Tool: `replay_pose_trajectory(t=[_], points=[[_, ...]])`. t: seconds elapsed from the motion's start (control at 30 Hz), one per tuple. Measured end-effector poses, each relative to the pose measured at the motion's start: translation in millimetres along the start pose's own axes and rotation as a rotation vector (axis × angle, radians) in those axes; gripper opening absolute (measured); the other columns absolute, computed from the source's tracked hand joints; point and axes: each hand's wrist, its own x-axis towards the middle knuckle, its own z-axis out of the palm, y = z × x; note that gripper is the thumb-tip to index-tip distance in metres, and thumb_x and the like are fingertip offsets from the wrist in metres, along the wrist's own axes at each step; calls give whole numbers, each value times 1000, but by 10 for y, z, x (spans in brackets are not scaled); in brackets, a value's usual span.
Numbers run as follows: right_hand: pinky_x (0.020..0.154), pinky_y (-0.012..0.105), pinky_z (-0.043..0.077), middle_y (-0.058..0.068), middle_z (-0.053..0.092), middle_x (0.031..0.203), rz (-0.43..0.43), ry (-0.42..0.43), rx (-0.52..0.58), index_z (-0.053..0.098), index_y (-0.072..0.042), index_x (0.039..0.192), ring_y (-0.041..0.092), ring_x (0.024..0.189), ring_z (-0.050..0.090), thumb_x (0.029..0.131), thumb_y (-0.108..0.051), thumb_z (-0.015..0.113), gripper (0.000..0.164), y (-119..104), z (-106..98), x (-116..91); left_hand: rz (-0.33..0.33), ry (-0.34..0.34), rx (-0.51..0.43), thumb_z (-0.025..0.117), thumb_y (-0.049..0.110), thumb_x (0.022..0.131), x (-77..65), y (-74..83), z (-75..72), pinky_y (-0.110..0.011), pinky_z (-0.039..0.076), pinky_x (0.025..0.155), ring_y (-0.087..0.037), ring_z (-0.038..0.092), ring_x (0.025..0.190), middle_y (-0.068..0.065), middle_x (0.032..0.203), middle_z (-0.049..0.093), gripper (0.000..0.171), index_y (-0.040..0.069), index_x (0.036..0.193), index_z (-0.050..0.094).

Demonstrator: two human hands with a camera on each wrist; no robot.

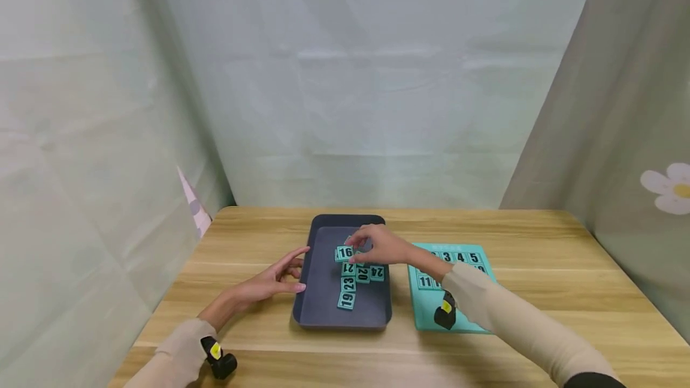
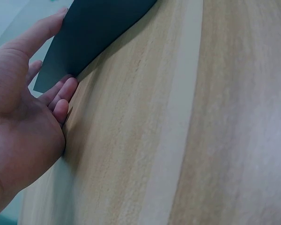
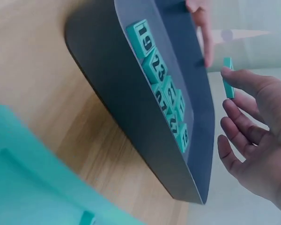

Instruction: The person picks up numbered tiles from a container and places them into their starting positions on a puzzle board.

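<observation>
My right hand [image 1: 385, 245] pinches a turquoise number tile [image 1: 345, 253] marked 16 between thumb and fingertips. In the right wrist view that tile [image 3: 228, 77] is seen edge-on, raised above the dark tray's rim. Several more tiles, among them 23 [image 1: 348, 284] and 19 [image 1: 347, 300], lie in the dark grey tray [image 1: 323, 316], some turned sideways or upside down. At the tray's left side rests my left hand [image 1: 264, 283], thumb and index finger spread and touching the outer wall; the left wrist view shows the thumb [image 2: 42, 33] against that wall.
Right of the tray lies a turquoise number board [image 1: 431, 316], with tiles such as 3, 4, 5 and 11 in rows in its upper part. My right forearm [image 1: 517, 322] passes over it. Pale curtains [image 1: 377, 106] surround the wooden table [image 1: 566, 292] at the back and sides.
</observation>
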Motion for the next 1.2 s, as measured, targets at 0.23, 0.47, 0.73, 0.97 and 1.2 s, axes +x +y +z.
replay_pose_trajectory(t=[0.23,0.47,0.73,0.97,1.2], points=[[79,30,53,12,73,104,132,45,134,73,-5,120,34,101,62,88,-26,81,39,32,-171,-423,-6,-1,-8,70,25,98,14,6,20,-41,35,102,-30,40,128,-18,156,33,82,30,163,20],[79,33,54,0,74,105,218,86,158,75,-11,115,29,101,62,87,-26,82,33,68,-268,-898,-8,1,-4,70,26,98,12,-4,27,-40,34,100,-30,39,127,-18,155,33,82,31,163,20],[75,29,51,-2,71,99,252,60,119,75,-14,110,23,95,65,86,-33,83,31,230,-263,-1418,-8,-5,0,69,27,98,1,-14,32,-41,34,100,-30,40,127,-18,156,33,82,31,163,20],[72,27,52,-1,74,98,225,108,103,76,-12,108,14,92,67,84,-30,85,31,339,-190,-1712,-11,-7,-5,68,26,99,-2,-26,40,-40,34,100,-30,39,127,-17,155,33,81,32,163,20],[73,26,51,-6,73,92,202,125,33,77,-12,103,10,85,64,81,-30,87,30,355,-95,-1818,-8,-5,8,68,26,99,6,-22,38,-41,34,101,-29,40,127,-17,155,34,81,32,163,19]])
